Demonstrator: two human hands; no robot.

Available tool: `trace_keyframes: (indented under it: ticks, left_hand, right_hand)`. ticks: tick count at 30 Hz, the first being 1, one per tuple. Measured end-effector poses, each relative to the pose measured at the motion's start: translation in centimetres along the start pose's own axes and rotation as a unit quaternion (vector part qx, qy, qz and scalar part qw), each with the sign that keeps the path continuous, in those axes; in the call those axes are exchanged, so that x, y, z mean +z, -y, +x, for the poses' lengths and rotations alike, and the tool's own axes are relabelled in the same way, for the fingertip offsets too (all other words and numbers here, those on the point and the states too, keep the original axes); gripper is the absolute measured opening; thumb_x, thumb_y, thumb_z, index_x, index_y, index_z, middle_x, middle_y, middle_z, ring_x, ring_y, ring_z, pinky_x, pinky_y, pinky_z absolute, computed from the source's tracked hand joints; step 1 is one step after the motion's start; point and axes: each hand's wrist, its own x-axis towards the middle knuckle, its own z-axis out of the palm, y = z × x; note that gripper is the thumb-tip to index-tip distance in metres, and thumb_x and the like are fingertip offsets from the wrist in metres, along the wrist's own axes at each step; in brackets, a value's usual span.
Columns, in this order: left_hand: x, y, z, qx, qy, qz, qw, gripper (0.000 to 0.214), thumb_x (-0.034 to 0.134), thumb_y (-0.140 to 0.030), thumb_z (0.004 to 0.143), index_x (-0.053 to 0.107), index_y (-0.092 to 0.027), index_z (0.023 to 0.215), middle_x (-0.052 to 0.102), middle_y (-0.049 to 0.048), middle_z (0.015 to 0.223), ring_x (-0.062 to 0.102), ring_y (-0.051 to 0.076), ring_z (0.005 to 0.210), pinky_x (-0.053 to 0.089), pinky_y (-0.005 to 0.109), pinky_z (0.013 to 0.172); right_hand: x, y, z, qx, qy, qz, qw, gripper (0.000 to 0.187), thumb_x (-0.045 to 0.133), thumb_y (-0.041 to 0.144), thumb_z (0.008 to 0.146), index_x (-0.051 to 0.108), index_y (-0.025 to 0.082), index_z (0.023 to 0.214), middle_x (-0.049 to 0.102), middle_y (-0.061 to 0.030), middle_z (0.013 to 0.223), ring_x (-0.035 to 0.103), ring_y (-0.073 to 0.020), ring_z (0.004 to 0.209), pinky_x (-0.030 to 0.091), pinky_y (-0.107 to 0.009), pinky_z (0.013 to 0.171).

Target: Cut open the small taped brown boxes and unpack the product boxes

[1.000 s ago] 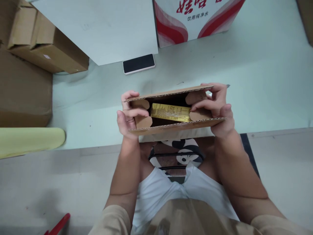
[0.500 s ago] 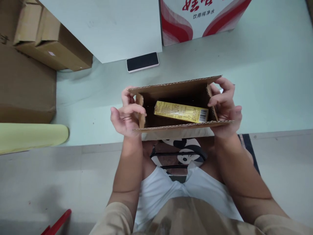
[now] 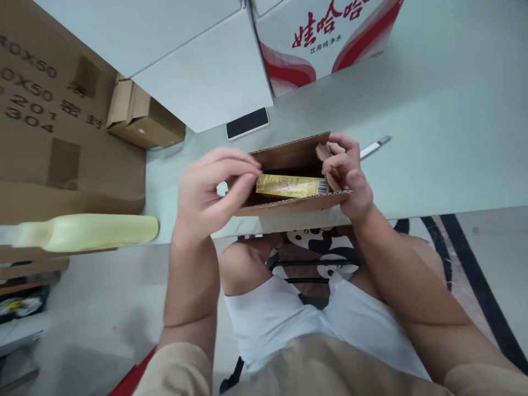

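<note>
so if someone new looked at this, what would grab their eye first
Probably the bright yellow carton inside the open cardboard box, between the left hand and the right hand. Beyond the box, the white case with red lettering stands out too. A bare-bladed knife lies on the table, just past the right hand.

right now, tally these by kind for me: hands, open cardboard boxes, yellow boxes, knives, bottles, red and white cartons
Hands: 2 (left hand, right hand)
Open cardboard box: 1
Yellow box: 1
Knife: 1
Bottle: 1
Red and white carton: 1
Total: 7
</note>
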Motion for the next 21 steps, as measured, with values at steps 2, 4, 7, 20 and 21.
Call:
trace_keyframes:
  ticks: [2,4,7,20,21]
  left_hand:
    - [-0.2,-1.2,2.9,-0.039,0.243,0.061,0.967,0.019,0.058,-0.023,0.095,0.076,-0.023,0.101,0.078,0.0025,0.103,0.071,0.016,0.087,0.056,0.029,0.078]
    - [0.7,-1.2,4.9,-0.081,0.377,0.137,0.913,0.029,0.057,-0.027,0.094,0.072,-0.021,0.117,0.077,0.0052,0.116,0.071,0.021,0.101,0.056,0.034,0.089]
    - [2.8,-0.1,5.9,-0.110,0.483,0.212,0.842,0.051,0.065,-0.031,0.085,0.062,-0.020,0.135,0.070,0.0082,0.134,0.067,0.028,0.119,0.053,0.036,0.098]
    - [0.2,-1.5,4.5,-0.084,0.388,0.350,0.849,0.036,0.063,-0.030,0.080,0.066,-0.023,0.114,0.075,0.0077,0.101,0.071,0.027,0.087,0.052,0.034,0.069]
    - [-0.6,-1.8,4.1,-0.076,0.364,0.356,0.857,0.037,0.064,-0.029,0.079,0.066,-0.023,0.116,0.075,0.0080,0.101,0.071,0.027,0.086,0.052,0.034,0.069]
  right_hand:
    - [0.0,0.0,0.1,-0.004,0.011,0.009,1.000,0.061,0.034,0.075,0.095,0.058,0.021,0.083,0.043,-0.0022,0.142,0.048,-0.0283,0.137,0.036,-0.054,0.124]
    - [-0.1,0.0,0.1,-0.009,0.017,0.015,1.000,0.060,0.033,0.075,0.095,0.057,0.021,0.084,0.042,-0.0026,0.141,0.048,-0.0279,0.137,0.036,-0.054,0.124]
    - [-0.2,0.0,0.1,-0.019,0.015,0.022,0.999,0.057,0.034,0.072,0.097,0.058,0.021,0.085,0.042,-0.0035,0.140,0.049,-0.0266,0.135,0.036,-0.053,0.124]
    - [-1.0,-0.6,0.5,0.024,-0.001,0.012,1.000,0.062,0.039,0.084,0.087,0.055,0.025,0.095,0.041,-0.0050,0.143,0.045,-0.0260,0.142,0.034,-0.055,0.127]
    - [-1.1,-0.8,0.5,0.032,-0.002,0.020,0.999,0.061,0.040,0.085,0.086,0.053,0.026,0.097,0.041,-0.0052,0.143,0.047,-0.0255,0.140,0.037,-0.055,0.125]
